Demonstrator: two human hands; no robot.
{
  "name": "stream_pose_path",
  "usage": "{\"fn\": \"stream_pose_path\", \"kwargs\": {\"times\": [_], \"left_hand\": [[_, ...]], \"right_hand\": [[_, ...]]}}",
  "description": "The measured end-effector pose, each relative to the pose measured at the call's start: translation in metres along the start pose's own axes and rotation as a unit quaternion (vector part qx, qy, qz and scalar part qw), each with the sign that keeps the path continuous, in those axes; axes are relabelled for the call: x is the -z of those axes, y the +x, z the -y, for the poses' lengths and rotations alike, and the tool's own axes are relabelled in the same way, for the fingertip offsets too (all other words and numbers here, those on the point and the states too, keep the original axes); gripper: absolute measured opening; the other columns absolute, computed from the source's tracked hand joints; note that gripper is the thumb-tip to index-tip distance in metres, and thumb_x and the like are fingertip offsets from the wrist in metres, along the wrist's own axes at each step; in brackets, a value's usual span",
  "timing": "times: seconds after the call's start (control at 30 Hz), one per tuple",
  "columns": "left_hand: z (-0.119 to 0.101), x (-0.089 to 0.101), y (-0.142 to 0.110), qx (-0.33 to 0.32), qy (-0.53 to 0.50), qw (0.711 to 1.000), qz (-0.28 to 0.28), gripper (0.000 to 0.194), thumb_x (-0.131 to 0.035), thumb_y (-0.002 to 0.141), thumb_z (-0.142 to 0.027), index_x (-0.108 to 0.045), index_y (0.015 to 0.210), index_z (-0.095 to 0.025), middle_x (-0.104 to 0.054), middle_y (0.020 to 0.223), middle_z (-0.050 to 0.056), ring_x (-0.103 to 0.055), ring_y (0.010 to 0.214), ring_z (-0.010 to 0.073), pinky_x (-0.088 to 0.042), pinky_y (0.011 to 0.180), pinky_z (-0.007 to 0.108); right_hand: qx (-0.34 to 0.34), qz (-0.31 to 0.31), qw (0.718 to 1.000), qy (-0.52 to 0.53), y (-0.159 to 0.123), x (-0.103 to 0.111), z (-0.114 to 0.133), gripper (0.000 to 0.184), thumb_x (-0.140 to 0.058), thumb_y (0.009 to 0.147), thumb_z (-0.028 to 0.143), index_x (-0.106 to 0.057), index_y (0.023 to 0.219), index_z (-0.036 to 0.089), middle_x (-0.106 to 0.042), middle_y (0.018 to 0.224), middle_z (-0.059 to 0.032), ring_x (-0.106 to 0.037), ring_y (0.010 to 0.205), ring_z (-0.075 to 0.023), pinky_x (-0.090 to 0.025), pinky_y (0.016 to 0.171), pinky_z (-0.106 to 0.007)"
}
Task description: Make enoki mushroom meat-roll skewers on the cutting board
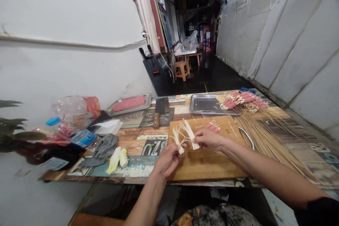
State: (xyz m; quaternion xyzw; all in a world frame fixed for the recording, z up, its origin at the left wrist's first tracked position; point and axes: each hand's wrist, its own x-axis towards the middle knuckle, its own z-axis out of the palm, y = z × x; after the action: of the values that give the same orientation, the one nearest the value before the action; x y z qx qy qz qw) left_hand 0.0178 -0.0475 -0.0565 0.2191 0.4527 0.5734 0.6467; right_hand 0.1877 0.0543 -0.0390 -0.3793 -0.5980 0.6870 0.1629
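Over a wooden cutting board [206, 164], my left hand [168, 159] pinches a small bunch of pale enoki-like strands [177, 137]. My right hand [209, 138] grips a second, longer bundle of the same white strands [190, 134]. Both hands are closed and nearly touch above the board. A few pink meat pieces [213, 126] lie on the board just behind my right hand. Loose strands are scattered on the wood.
Bamboo skewers [267, 137] fan across the right of the table. Finished pink skewers [242, 99] rest by a steel tray [203, 104]. A cleaver [161, 108], a tray with a meat slab [129, 103], a grey cloth [103, 148], vegetable pieces [118, 158] and plastic bags [71, 116] sit left.
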Motion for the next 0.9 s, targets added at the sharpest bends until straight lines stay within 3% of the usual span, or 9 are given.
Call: {"fn": "stream_pose_path", "kwargs": {"times": [0.17,0.37,0.57,0.77,0.9], "left_hand": [[-0.003,0.001,0.001,-0.071,0.104,0.989,-0.076,0.026,-0.083,0.055,-0.028,-0.066,0.066,-0.011,-0.066,0.066,0.002,-0.048,0.054,0.0054,-0.037,0.052,0.016],[0.012,-0.014,0.009,-0.085,0.148,0.985,-0.026,0.035,-0.084,0.058,-0.037,-0.074,0.08,-0.012,-0.067,0.069,0.001,-0.048,0.058,0.0072,-0.037,0.057,0.019],[0.012,-0.017,0.008,-0.092,0.187,0.977,-0.043,0.042,-0.087,0.055,-0.047,-0.076,0.073,-0.011,-0.067,0.065,0.003,-0.05,0.059,0.0092,-0.037,0.059,0.021],[0.019,-0.014,0.012,-0.071,0.165,0.983,-0.048,0.043,-0.087,0.053,-0.045,-0.075,0.074,-0.01,-0.069,0.067,0.006,-0.055,0.062,0.0124,-0.04,0.06,0.022],[0.02,-0.017,0.012,-0.084,0.197,0.973,-0.085,0.037,-0.084,0.055,-0.042,-0.074,0.071,-0.009,-0.068,0.064,0.004,-0.051,0.056,0.0101,-0.037,0.056,0.021]], "right_hand": [[0.042,-0.042,0.997,-0.046,-0.001,0.01,0.001,0.022,-0.064,0.066,0.027,-0.053,0.05,0.017,-0.05,0.044,0.0047,-0.043,0.044,-0.0074,-0.032,0.047,-0.021],[0.086,0.0,0.99,-0.113,0.0,-0.001,-0.006,0.024,-0.064,0.07,0.037,-0.061,0.059,0.015,-0.052,0.051,0.0043,-0.043,0.05,-0.0087,-0.03,0.05,-0.022],[0.06,-0.066,0.983,-0.159,-0.002,-0.005,-0.007,0.021,-0.065,0.068,0.032,-0.061,0.055,0.016,-0.056,0.051,0.0018,-0.045,0.049,-0.0104,-0.033,0.051,-0.024],[0.073,0.022,0.992,-0.102,-0.001,0.001,-0.015,0.026,-0.069,0.064,0.041,-0.066,0.066,0.015,-0.058,0.056,0.0027,-0.048,0.053,-0.0107,-0.035,0.053,-0.023],[0.078,0.018,0.987,-0.141,-0.004,0.002,-0.015,0.025,-0.064,0.068,0.04,-0.067,0.067,0.014,-0.058,0.057,0.002,-0.048,0.053,-0.0108,-0.033,0.052,-0.023]]}}
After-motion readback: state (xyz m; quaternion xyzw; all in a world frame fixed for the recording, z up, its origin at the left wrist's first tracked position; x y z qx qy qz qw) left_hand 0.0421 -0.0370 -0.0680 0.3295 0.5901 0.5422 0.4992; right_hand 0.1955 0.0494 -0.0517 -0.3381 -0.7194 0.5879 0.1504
